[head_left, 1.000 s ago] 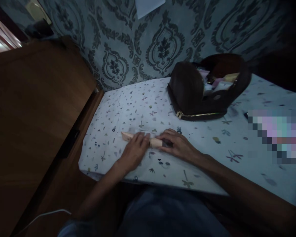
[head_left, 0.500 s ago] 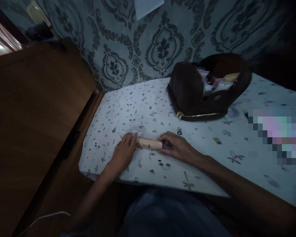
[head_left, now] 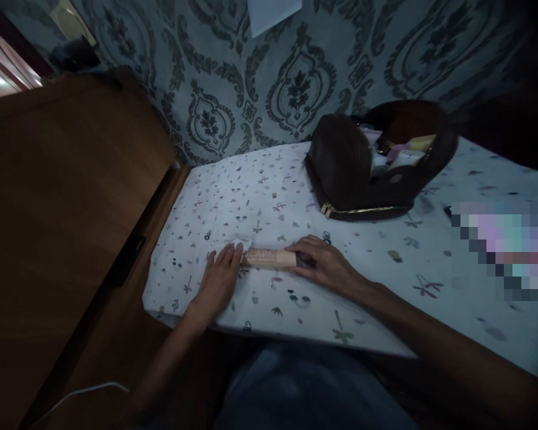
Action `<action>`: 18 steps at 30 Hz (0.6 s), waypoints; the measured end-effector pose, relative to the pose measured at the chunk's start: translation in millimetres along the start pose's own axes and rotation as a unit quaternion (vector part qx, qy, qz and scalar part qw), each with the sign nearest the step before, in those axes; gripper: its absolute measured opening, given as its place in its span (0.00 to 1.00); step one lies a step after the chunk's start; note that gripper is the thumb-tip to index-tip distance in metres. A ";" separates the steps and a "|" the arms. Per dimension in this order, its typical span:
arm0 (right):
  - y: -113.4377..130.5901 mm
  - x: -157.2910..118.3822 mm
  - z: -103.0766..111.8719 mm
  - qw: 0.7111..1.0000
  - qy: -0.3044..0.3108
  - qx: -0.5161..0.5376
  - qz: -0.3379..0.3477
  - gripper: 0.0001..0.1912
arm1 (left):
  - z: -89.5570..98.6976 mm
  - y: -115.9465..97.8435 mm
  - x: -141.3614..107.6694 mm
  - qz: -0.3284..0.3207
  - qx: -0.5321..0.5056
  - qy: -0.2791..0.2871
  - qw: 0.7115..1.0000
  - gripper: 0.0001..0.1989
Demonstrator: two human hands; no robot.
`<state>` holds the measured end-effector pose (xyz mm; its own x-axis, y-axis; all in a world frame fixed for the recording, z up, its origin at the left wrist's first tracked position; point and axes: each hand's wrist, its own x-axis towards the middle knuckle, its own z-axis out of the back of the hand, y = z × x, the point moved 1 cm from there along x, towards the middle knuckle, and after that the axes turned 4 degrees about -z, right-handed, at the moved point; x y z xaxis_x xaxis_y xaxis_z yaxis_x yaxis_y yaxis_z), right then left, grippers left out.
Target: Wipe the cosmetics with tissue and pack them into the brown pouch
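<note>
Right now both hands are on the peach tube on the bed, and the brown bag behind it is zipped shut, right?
Not quite. The head view shows the brown bag is open, with items showing inside. The rest holds: the left hand and right hand are both on the peach tube on the bed.

We count two hands on the bed: one left hand (head_left: 218, 279) and one right hand (head_left: 323, 263). Between them lies one peach cosmetic tube (head_left: 269, 258). We also see one dark brown cosmetic bag (head_left: 349, 167) and one white tissue (head_left: 242, 245).
</note>
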<state>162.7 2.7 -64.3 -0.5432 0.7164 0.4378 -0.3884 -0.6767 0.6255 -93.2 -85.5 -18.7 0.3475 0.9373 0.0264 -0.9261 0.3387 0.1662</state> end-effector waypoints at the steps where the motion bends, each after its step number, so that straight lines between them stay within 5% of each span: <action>1: 0.5 0.2 0.4 1.000 0.004 0.001 0.000 0.14 | 0.8 -4.9 1.1 -0.008 0.005 -0.002 1.000 0.36; 10: -1.0 2.5 -0.3 1.000 0.017 -0.015 -0.010 0.10 | 2.4 -68.4 33.3 -0.138 -0.027 -0.065 0.988 0.27; 13: -0.3 2.0 -1.0 1.000 0.010 -0.020 -0.013 0.10 | 2.2 -64.3 44.2 -0.124 -0.040 -0.059 0.990 0.25; 18: 2.6 0.3 -1.2 1.000 0.021 -0.004 -0.013 0.14 | 3.9 -26.4 42.8 -0.105 -0.063 -0.027 0.992 0.25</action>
<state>160.6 0.9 -63.3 -0.5636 0.7263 0.3934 -0.4083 -0.6590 0.6316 -53.3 -54.7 -18.1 0.5396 0.8400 0.0572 -0.8418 0.5375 0.0485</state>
